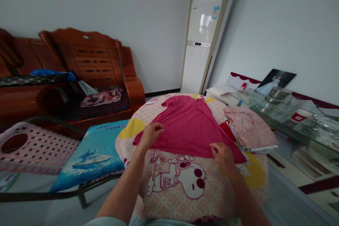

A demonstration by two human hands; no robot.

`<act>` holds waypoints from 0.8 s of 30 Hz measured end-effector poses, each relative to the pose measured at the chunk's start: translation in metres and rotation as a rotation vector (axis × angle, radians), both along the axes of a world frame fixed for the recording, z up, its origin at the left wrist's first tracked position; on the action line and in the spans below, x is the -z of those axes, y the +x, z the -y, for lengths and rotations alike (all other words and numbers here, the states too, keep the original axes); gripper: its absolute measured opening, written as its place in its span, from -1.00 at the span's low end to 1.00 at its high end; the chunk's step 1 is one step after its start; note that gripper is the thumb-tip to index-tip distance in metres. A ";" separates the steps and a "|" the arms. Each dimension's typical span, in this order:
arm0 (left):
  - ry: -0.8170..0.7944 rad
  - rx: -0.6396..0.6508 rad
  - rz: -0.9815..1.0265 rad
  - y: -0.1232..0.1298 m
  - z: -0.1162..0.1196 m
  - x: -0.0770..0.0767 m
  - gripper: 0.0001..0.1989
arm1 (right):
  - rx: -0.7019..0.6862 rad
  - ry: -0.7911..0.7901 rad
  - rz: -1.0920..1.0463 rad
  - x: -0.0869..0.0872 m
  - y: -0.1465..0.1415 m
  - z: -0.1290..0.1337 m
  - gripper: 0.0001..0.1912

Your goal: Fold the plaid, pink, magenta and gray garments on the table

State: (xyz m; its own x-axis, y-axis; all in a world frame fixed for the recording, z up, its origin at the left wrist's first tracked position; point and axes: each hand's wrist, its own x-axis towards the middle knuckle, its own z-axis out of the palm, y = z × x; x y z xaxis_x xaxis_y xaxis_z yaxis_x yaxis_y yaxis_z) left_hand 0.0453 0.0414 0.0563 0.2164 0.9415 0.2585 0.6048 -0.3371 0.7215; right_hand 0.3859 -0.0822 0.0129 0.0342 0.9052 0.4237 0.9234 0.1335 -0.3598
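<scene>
A magenta garment (pixel 185 127) lies spread on a round table with a patterned cloth (pixel 214 197). Over the garment's left part is my left hand (pixel 153 134), its fingers curled loosely with gaps and nothing visible in them. At the garment's near edge, on the right, my right hand (pixel 221 153) has its fingertips at or just above the fabric; whether they pinch it is too small to tell. Folded pink clothes (pixel 250 127) are stacked on the table's right side, beside the garment's edge.
A glass-topped cabinet (pixel 286 113) with cups and a photo stands at right. A chair with a blue cushion (pixel 92 159) is close on the left, a wooden sofa (pixel 90 60) behind it. A tall white air conditioner (pixel 198 53) stands in the back corner.
</scene>
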 end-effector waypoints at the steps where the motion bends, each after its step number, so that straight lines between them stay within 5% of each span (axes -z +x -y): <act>1: -0.021 0.182 0.014 0.018 0.005 0.000 -0.84 | -0.052 -0.024 -0.021 0.000 -0.010 -0.004 -0.72; 3: -0.076 0.461 -0.012 0.050 0.017 0.006 -0.87 | -0.122 -0.055 -0.032 0.002 -0.028 -0.009 -0.74; 5: -0.083 0.554 -0.069 0.072 0.027 0.015 -0.88 | -0.148 -0.049 -0.012 0.006 -0.041 -0.011 -0.79; 14: 0.023 0.432 -0.130 0.074 0.031 0.041 -0.88 | -0.164 0.071 0.101 0.020 -0.050 -0.012 -0.79; 24: 0.020 0.488 -0.087 0.065 0.037 0.024 -0.90 | -0.167 0.189 0.009 0.018 -0.053 -0.006 -0.79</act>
State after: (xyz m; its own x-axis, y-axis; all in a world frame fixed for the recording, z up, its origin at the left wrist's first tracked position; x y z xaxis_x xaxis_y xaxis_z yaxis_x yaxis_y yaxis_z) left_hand 0.1103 0.0039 0.0324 0.6524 0.7199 0.2370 0.4303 -0.6092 0.6661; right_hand 0.3325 -0.0763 -0.0051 -0.1136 0.8024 0.5859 0.8861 0.3486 -0.3056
